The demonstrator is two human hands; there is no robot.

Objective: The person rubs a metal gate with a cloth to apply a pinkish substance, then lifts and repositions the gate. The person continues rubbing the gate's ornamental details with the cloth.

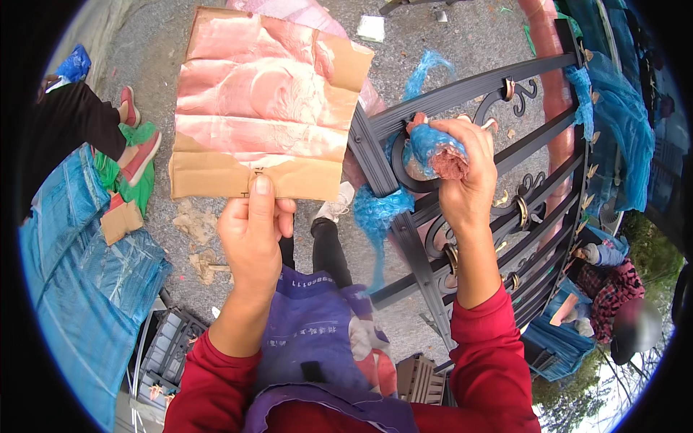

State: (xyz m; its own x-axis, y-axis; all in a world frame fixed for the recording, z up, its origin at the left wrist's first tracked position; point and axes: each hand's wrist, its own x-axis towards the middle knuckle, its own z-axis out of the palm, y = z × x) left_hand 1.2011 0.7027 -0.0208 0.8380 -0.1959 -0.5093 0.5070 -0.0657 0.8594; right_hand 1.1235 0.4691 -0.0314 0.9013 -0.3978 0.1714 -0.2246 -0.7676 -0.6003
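Observation:
My left hand (253,234) pinches the lower edge of a creased piece of cardboard (263,108), thumb on top. Wet-looking pinkish, coppery paint is smeared over most of its face. In my right hand (473,173) is a wad (439,151) wrapped in blue plastic, its exposed end stained reddish pink. That hand is closed round the wad, just above a black metal gate (426,270) with scrollwork. Some gate ornaments are touched with gold or copper colour. Blue plastic film (382,209) is wound round one of the gate's bars.
At the left, a person's legs in dark trousers and pink shoes (141,159) stand by blue wrapped sheeting (72,238). Another person in a checked shirt (617,289) is bent down at the right. Black panels (170,343) lie lower left.

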